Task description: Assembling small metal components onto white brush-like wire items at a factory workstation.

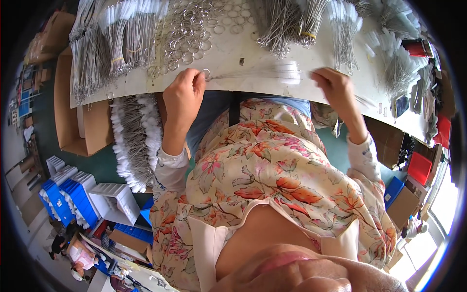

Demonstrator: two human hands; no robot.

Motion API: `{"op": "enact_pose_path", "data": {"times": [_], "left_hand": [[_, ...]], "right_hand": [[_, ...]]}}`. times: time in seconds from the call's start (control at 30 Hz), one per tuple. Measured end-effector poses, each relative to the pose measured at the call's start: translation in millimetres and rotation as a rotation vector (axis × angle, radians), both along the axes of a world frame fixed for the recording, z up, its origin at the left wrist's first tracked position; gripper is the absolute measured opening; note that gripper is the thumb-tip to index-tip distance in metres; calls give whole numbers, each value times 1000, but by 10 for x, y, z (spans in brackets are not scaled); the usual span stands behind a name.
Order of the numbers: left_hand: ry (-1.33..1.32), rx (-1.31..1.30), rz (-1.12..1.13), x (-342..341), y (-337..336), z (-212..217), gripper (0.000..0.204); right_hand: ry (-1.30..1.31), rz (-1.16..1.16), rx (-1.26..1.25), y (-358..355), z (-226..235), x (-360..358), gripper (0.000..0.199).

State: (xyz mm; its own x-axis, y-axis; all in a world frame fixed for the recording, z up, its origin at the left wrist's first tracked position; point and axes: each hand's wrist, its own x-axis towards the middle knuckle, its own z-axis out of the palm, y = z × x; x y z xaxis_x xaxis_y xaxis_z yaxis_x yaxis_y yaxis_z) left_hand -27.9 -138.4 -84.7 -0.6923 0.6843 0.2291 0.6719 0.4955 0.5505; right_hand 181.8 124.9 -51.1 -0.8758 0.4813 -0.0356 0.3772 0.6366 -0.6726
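My left hand [184, 100] is closed at the table's near edge, thumb and finger pinching a metal ring [206, 74]. From the ring several thin wire brushes [253, 74] stretch to the right, their white bristle ends [292, 73] side by side over the tabletop. Just past those bristle ends is my right hand [335, 90], its fingers curled together. Whatever it may hold is too small to make out. Beyond my left hand lies a spread of loose metal rings [189, 46].
Wire brush bundles [116, 44] cover the table's far left, with further bundles [292, 24] at the far middle and right [345, 34]. A cardboard box [82, 121] stands left of the table. Hanging brushes [136, 141] are below its edge. Blue and white bins [114, 199] sit lower left.
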Motion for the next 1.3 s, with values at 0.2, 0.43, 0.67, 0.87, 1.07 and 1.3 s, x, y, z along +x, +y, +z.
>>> {"op": "enact_pose_path", "data": {"times": [0.2,0.43,0.67,0.87,1.07,1.3], "left_hand": [[-487,527,-83,65,116,177,4],[-603,525,-445,-118,107,733,12],[-659,521,-582,-96,230,882,15],[-533,720,-406,114,365,874,24],[-31,750,-409,120,429,961,32],[-81,671,-449,-11,408,1095,30]], "right_hand": [[432,375,74,-947,118,-945,8],[293,506,-362,-795,379,-974,9],[101,461,-776,-650,538,-864,19],[262,243,-1028,-719,618,-833,18],[432,173,-923,-826,813,-927,17],[313,285,-775,-722,802,-996,11]]}}
